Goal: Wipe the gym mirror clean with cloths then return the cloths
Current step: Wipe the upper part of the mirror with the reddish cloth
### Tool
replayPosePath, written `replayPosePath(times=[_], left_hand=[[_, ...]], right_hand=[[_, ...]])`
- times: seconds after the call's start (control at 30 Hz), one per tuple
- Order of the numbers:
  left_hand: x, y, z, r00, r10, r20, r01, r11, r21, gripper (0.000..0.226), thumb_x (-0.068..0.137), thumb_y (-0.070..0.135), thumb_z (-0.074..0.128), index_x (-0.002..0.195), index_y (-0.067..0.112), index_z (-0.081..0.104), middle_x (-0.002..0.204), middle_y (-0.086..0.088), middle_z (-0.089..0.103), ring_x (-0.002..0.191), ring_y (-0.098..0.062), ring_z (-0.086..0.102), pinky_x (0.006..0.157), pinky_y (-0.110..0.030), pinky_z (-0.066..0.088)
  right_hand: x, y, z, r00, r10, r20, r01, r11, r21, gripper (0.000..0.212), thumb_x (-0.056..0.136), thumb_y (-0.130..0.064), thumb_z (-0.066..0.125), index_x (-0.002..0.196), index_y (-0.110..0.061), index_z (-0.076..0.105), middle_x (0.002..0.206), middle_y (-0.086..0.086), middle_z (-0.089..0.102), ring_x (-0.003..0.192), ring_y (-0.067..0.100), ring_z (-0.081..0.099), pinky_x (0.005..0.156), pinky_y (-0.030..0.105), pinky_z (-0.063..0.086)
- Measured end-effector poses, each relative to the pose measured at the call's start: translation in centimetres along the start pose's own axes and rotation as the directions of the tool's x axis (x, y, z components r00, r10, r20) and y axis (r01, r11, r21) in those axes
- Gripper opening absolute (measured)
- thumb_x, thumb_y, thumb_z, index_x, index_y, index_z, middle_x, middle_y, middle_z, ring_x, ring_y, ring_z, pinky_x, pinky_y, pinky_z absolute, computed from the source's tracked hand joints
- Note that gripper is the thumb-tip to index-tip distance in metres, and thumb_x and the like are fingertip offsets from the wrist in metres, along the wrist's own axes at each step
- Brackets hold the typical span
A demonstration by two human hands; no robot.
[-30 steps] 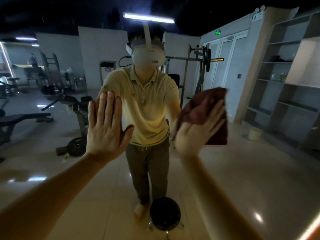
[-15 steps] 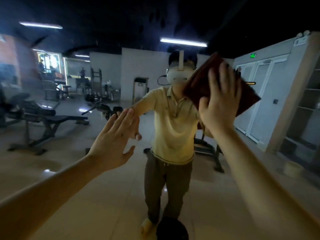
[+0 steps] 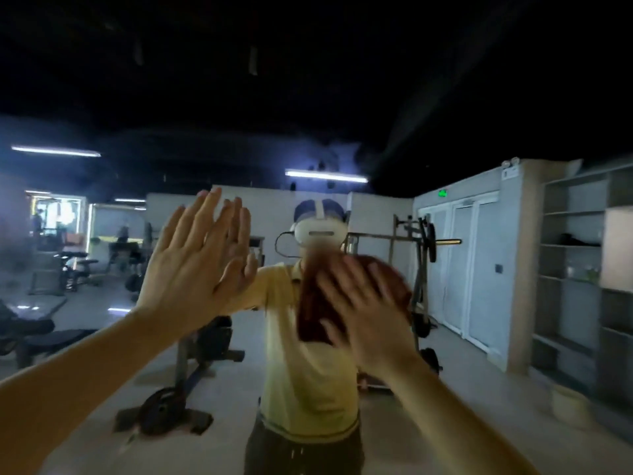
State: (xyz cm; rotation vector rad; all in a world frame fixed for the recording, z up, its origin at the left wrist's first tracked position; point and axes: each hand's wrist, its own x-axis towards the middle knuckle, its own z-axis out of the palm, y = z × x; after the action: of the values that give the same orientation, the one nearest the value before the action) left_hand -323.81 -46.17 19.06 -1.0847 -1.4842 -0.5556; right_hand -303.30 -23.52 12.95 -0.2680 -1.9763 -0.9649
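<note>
The gym mirror (image 3: 479, 337) fills the whole view and reflects me and the room. My left hand (image 3: 191, 269) lies flat against the glass at upper left, fingers straight and pointing up, meeting its own reflection. My right hand (image 3: 370, 313) presses a dark red cloth (image 3: 310, 303) onto the glass at chest height of my reflection, with the fingers spread flat over it. Both this hand and the cloth are blurred by motion. Part of the cloth is hidden under the palm.
The reflection shows a weight bench with a plate (image 3: 191, 382) at lower left, a barbell rack (image 3: 423, 255) behind me, white doors, open shelves (image 3: 575, 269) on the right and a small pale bucket (image 3: 568, 404) on the floor.
My right hand has swept the cloth down and left from head height to chest height. My left hand has risen and now lies flat on the glass. The view has tilted upward.
</note>
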Motion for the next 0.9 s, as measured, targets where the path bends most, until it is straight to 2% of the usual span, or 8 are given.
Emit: replayPosePath(times=[0.1,0.27,0.33,0.5,0.6,0.7,0.83,0.9], left_hand=[[3.6,-3.2,0.9,1.0,0.005,-0.012,-0.004,0.997,0.076,0.081,0.104,0.055,0.033,0.166,0.006,0.014,0.174,-0.019,0.008,0.163,-0.03,0.002,0.132,-0.044,-0.004],[4.1,-7.1,4.2,0.999,0.033,0.006,-0.033,0.999,0.039,0.083,0.108,0.06,0.02,0.167,0.005,0.001,0.176,-0.013,-0.006,0.163,-0.027,-0.005,0.132,-0.049,0.004],[3.4,-7.8,5.5,0.998,0.06,-0.026,-0.059,0.998,0.025,0.083,0.107,0.059,0.023,0.167,0.007,0.001,0.176,-0.011,-0.005,0.163,-0.027,-0.003,0.131,-0.049,0.006],[3.6,-8.2,5.4,0.994,0.095,-0.051,-0.095,0.995,0.012,0.086,0.106,0.062,0.022,0.167,0.006,0.001,0.176,-0.012,-0.004,0.163,-0.027,-0.002,0.131,-0.05,0.007],[3.3,-7.9,5.1,0.994,0.091,-0.057,-0.091,0.996,0.0,0.087,0.105,0.064,0.021,0.167,0.005,0.002,0.176,-0.012,-0.004,0.163,-0.027,-0.002,0.131,-0.05,0.007],[3.3,-7.7,4.9,0.995,0.074,-0.061,-0.074,0.997,0.004,0.087,0.106,0.063,0.022,0.167,0.004,0.002,0.176,-0.012,-0.004,0.163,-0.027,-0.002,0.131,-0.05,0.007],[3.2,-7.6,5.3,0.994,0.079,-0.079,-0.079,0.997,0.001,0.087,0.106,0.062,0.024,0.167,0.004,0.003,0.176,-0.013,-0.003,0.163,-0.028,0.0,0.13,-0.052,0.01],[3.3,-7.7,5.4,0.993,0.081,-0.089,-0.081,0.997,0.003,0.088,0.105,0.062,0.027,0.167,0.004,0.003,0.176,-0.012,-0.003,0.163,-0.028,0.001,0.13,-0.051,0.008]], right_hand=[[5.1,7.1,-3.3,0.916,0.391,-0.088,-0.398,0.913,-0.093,0.071,0.108,-0.055,0.022,0.167,-0.016,0.016,0.175,0.011,0.005,0.162,0.03,0.004,0.129,0.055,0.008],[16.6,6.6,-5.6,0.466,0.856,-0.222,-0.862,0.496,0.102,0.078,0.102,-0.053,0.022,0.166,-0.008,0.016,0.172,0.021,0.012,0.159,0.039,0.01,0.125,0.062,0.013],[19.1,1.5,-4.3,0.473,0.838,-0.273,-0.847,0.518,0.121,0.08,0.102,-0.056,0.025,0.165,-0.006,0.02,0.171,0.024,0.014,0.159,0.041,0.011,0.124,0.064,0.013],[20.9,-9.6,-1.1,0.864,0.444,-0.238,-0.442,0.895,0.068,0.072,0.106,-0.053,0.032,0.165,-0.013,0.021,0.173,0.017,0.011,0.161,0.034,0.001,0.128,0.06,0.005],[18.1,-4.3,-2.2,0.979,0.15,-0.137,-0.158,0.986,-0.046,0.067,0.107,-0.049,0.034,0.164,-0.017,0.021,0.174,0.01,0.01,0.162,0.026,0.0,0.129,0.054,0.003],[15.9,6.1,-4.9,0.905,0.389,-0.17,-0.412,0.901,-0.132,0.066,0.109,-0.048,0.023,0.166,-0.015,0.019,0.174,0.008,0.007,0.162,0.025,0.001,0.13,0.053,0.006],[17.8,11.6,-7.4,0.493,0.826,-0.273,-0.848,0.526,0.061,0.074,0.105,-0.046,0.013,0.163,-0.003,0.025,0.173,0.015,0.012,0.16,0.032,0.009,0.127,0.058,0.011],[21.4,7.4,-7.0,0.466,0.832,-0.301,-0.847,0.518,0.121,0.073,0.104,-0.046,0.015,0.162,-0.003,0.03,0.173,0.017,0.013,0.16,0.034,0.009,0.126,0.06,0.011]])
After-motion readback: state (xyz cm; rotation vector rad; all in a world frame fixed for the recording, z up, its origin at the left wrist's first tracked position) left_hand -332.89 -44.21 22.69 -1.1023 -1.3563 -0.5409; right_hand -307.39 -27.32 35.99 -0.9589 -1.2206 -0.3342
